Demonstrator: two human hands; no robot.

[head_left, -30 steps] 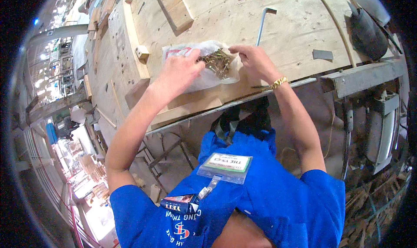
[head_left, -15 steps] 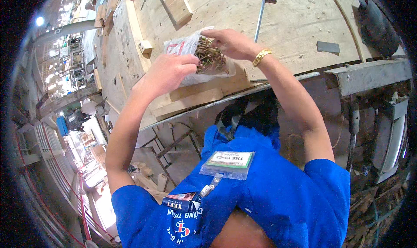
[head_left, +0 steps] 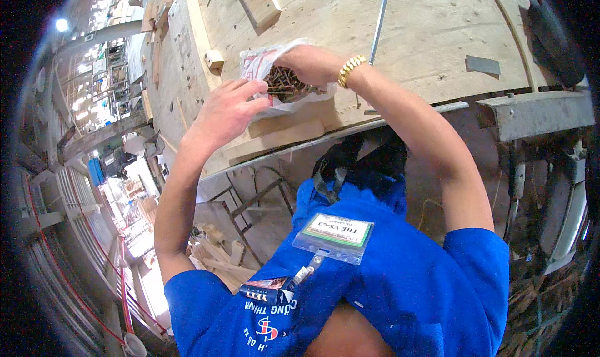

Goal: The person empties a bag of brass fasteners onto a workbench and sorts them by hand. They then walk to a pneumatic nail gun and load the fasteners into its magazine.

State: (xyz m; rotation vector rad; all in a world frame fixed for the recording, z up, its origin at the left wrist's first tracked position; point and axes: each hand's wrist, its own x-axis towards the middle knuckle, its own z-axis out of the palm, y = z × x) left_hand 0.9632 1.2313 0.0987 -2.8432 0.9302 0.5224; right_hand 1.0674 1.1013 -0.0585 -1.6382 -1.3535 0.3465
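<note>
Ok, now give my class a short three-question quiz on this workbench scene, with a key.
1. True or false: the gold-coloured bracelet is on the person's left wrist.
2. What lies to the right of the L-shaped metal rod? A: a red cup. B: a flat grey piece. C: a yellow hammer.
3. Fill in: at the left side of the open plastic bag is the person's ____ hand.

Key: 1 false; 2 B; 3 left hand.

White translucent plastic bag [head_left: 252, 58], red-printed, crumpled, mouth open, lying between left hand [head_left: 228, 110] and right hand [head_left: 309, 64]. Thin brownish screw-like pieces [head_left: 285, 83], loose jumbled heap inside bag, just right of left hand.
</note>
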